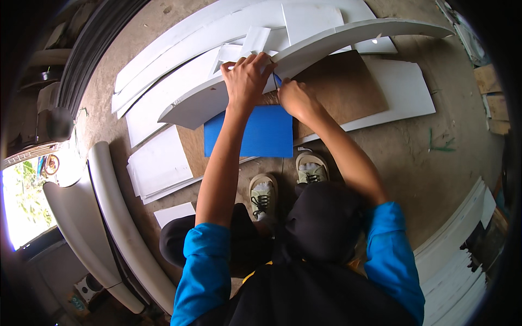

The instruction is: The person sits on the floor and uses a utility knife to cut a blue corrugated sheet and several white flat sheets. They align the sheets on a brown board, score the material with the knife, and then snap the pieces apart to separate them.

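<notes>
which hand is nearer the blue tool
Right: the right hand holds the blue tool; the left hand is to its left, on the upper edge of the white panel.

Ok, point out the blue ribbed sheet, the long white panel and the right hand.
Blue ribbed sheet (267, 133): head view, on its ribbed face, right of the left forearm.
Long white panel (318, 50): head view, on its near face, right of the hands.
Right hand (297, 98): head view, back of the hand.

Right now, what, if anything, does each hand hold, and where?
The left hand holds the upright white board by its top edge; the right hand, a blue tool, gripped part hidden.
</notes>
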`<state>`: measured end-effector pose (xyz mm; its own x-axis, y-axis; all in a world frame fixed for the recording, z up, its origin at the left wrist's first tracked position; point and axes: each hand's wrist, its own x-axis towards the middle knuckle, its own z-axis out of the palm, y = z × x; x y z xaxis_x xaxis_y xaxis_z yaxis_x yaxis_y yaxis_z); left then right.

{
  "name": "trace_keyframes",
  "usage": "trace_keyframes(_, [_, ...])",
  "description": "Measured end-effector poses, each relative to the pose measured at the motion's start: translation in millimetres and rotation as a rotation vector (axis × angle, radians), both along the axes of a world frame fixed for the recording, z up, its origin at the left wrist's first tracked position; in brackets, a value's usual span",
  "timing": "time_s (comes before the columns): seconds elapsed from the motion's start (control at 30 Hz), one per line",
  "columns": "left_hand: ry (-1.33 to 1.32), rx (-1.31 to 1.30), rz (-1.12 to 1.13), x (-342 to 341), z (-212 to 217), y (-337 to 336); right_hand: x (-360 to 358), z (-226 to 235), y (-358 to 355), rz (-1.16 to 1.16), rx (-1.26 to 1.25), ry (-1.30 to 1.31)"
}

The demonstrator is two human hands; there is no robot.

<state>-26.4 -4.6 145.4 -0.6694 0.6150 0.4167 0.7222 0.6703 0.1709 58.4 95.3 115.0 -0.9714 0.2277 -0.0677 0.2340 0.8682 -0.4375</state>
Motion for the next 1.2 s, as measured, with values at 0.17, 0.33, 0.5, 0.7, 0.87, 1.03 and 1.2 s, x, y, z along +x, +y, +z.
trace_keyframes(0.17, [-0.01,0.01,-0.023,-4,-6,-2,-12,-10,-3,-0.043,0.009,-0.082])
trace_keyframes(0.33, [-0.043,-0.014,-0.017,-6,-9,0,-22,-21,-2,-0.03,0.005,-0.124])
trace_keyframes(0.5, [0.003,-0.006,0.004,-4,-7,2,-29,-29,1,-0.008,0.01,-0.122])
trace_keyframes(0.7, [-0.017,-0.113,-0.076,-11,11,-5,-2,0,5,0.107,0.042,-0.074])
trace_keyframes(0.87, [0.021,-0.03,-0.23,-16,5,-8,23,-9,1,-0.021,0.015,-0.037])
trace_keyframes(1.03, [0.062,-0.023,-0.203,-10,2,-4,38,-19,-12,-0.088,0.093,-0.015])
trace_keyframes(1.2, [0.038,-0.046,-0.216,-6,2,-5,32,-28,-15,-0.097,0.07,-0.026])
